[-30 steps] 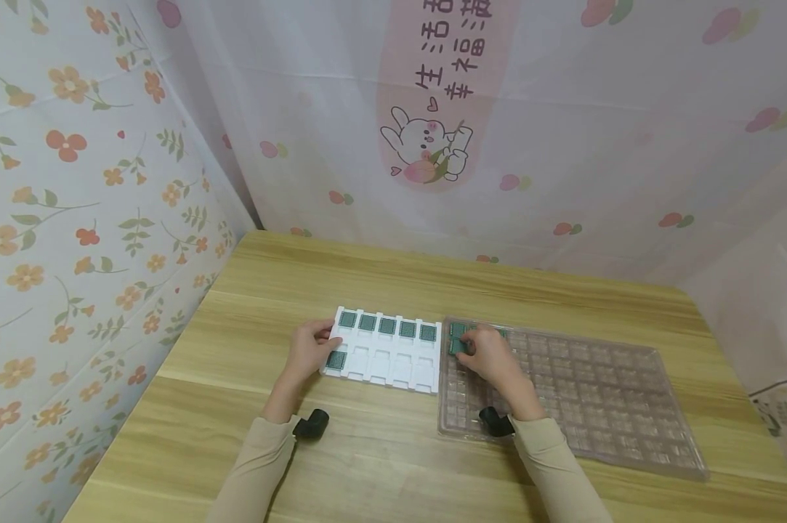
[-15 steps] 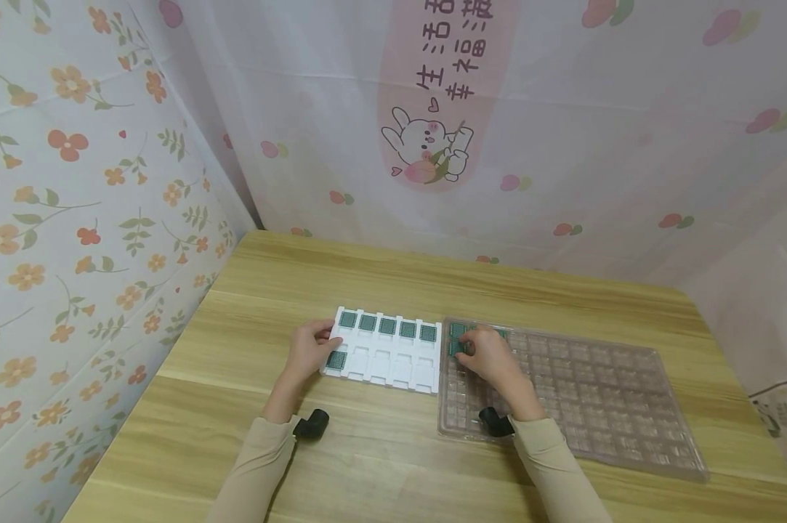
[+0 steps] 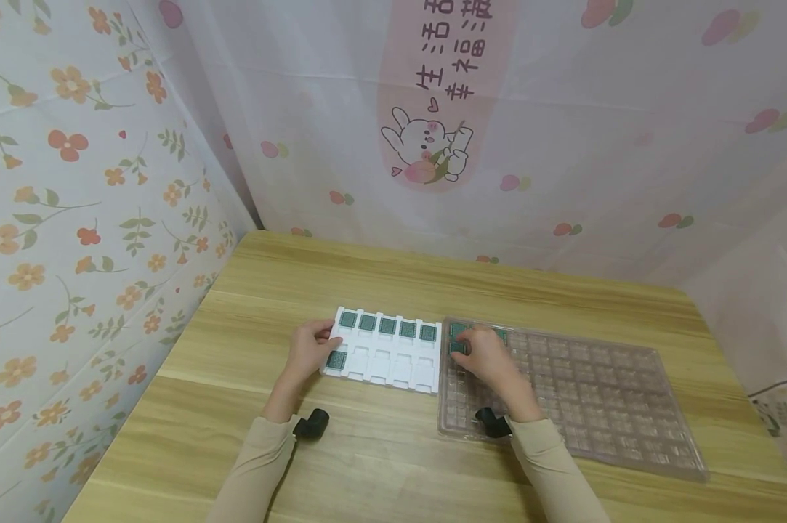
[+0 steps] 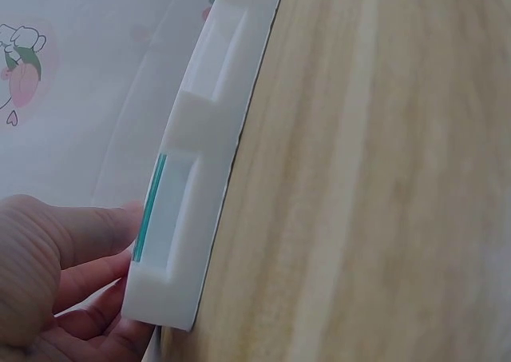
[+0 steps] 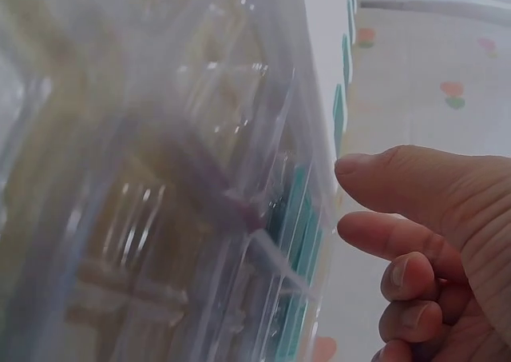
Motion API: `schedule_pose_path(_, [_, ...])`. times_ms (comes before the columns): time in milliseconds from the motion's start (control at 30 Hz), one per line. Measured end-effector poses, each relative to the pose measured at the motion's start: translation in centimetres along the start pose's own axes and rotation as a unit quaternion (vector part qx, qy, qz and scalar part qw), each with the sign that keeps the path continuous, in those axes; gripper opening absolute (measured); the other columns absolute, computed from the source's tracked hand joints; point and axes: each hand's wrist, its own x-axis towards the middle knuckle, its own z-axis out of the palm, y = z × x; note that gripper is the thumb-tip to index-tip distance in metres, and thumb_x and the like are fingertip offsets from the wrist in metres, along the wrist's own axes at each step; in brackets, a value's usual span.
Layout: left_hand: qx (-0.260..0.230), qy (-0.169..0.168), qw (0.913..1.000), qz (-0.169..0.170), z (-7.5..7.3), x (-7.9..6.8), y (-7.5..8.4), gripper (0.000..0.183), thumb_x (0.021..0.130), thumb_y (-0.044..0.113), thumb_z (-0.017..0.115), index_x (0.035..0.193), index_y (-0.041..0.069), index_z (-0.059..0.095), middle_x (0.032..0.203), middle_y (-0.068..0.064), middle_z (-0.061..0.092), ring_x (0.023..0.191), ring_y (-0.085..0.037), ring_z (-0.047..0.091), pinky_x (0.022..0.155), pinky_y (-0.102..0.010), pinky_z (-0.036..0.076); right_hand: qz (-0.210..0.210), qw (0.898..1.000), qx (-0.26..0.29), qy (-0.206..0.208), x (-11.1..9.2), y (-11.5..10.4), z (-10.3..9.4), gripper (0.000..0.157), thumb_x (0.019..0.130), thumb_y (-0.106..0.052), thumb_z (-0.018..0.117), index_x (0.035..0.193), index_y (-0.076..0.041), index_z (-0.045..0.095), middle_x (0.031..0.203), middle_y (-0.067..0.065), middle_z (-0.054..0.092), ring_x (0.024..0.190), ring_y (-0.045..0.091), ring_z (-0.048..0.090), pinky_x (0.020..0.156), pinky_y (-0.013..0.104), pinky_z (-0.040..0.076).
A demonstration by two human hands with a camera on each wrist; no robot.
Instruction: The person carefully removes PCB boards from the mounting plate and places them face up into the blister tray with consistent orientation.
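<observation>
In the head view my left hand (image 3: 309, 350) holds the left end of a white tray (image 3: 380, 344), its thumb over the edge. The left wrist view shows the thumb beside a green square chip (image 4: 149, 210) in the end pocket. Several such chips (image 3: 387, 326) fill the far row; one more chip (image 3: 336, 360) sits at the near left. My right hand (image 3: 487, 354) is over the far left corner of a clear plastic blister tray (image 3: 602, 392), by its green chips (image 3: 458, 330). In the right wrist view thumb and forefinger are apart, nothing between them; the other fingers curl loosely.
Both trays lie side by side on a wooden table (image 3: 373, 457), nearly touching. A printed white curtain (image 3: 315, 109) hangs behind the table, and a flowered one (image 3: 79, 240) hangs at the left. Black wrist mounts (image 3: 311, 424) stick out from both sleeves.
My right hand has shifted very slightly, its thumb and fingertips moving a little left by the chips in the clear tray. The left hand and the white tray have stayed in place.
</observation>
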Motion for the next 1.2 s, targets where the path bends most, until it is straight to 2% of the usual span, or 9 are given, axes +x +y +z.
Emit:
schedule_pose_path(300, [0.001,-0.001,1.0,-0.004,0.0,0.0,0.1,0.036,0.078,-0.004,0.07,0.112,-0.013,0.061,0.094,-0.022,0.062,0.083,-0.027,0.059,0.073,-0.034,0.053,0.002,1.0,-0.003,0.0,0.4,-1.1,0.2,0.025,0.076,-0.011,0.076,0.095,0.004,0.07,0.066,0.003,0.046,0.053,0.012,0.037,0.046,0.023,0.032])
schedule_pose_path(433, [0.0,-0.002,1.0,-0.007,0.0,0.0,0.1,0.036,0.079,-0.003,0.069,0.113,-0.011,0.062,0.095,-0.021,0.062,0.084,-0.027,0.059,0.075,-0.036,0.053,-0.004,1.0,-0.002,0.003,0.5,-1.6,0.3,0.024,0.075,-0.011,0.077,0.092,0.003,0.07,0.068,0.005,0.049,0.056,0.013,0.039,0.047,0.023,0.034])
schedule_pose_path(633, [-0.002,-0.002,1.0,-0.002,0.0,0.1,0.1,0.035,0.079,-0.004,0.07,0.112,-0.012,0.062,0.095,-0.021,0.062,0.083,-0.027,0.059,0.074,-0.035,0.053,0.001,1.0,0.021,-0.018,0.7,-2.4,0.5,0.025,0.077,-0.011,0.076,0.097,0.004,0.069,0.073,0.006,0.05,0.059,0.013,0.041,0.049,0.023,0.036])
schedule_pose_path(800, [-0.001,-0.002,1.0,0.0,0.0,0.0,0.0,0.035,0.078,-0.004,0.07,0.112,-0.012,0.062,0.095,-0.021,0.062,0.083,-0.027,0.059,0.074,-0.034,0.053,-0.01,0.999,0.03,-0.021,0.8,-3.3,0.7,0.027,0.076,-0.01,0.076,0.098,0.004,0.069,0.07,0.006,0.05,0.059,0.013,0.04,0.05,0.023,0.036])
schedule_pose_path(1067, [0.0,-0.003,1.0,-0.005,0.0,0.0,0.1,0.035,0.079,-0.003,0.069,0.112,-0.012,0.062,0.096,-0.021,0.062,0.084,-0.027,0.059,0.075,-0.035,0.053,-0.04,0.999,0.023,-0.005,1.2,-4.8,1.1,0.025,0.076,-0.011,0.077,0.095,0.002,0.07,0.068,0.003,0.046,0.06,0.013,0.038,0.05,0.023,0.034])
schedule_pose_path(1200, [0.0,-0.002,1.0,-0.002,0.0,0.0,0.1,0.035,0.079,-0.004,0.07,0.112,-0.012,0.062,0.095,-0.021,0.062,0.084,-0.027,0.059,0.074,-0.034,0.053,-0.048,0.998,0.027,0.002,1.4,-5.5,1.2,0.023,0.076,-0.012,0.077,0.094,0.001,0.071,0.07,0.006,0.05,0.061,0.014,0.039,0.051,0.024,0.035])
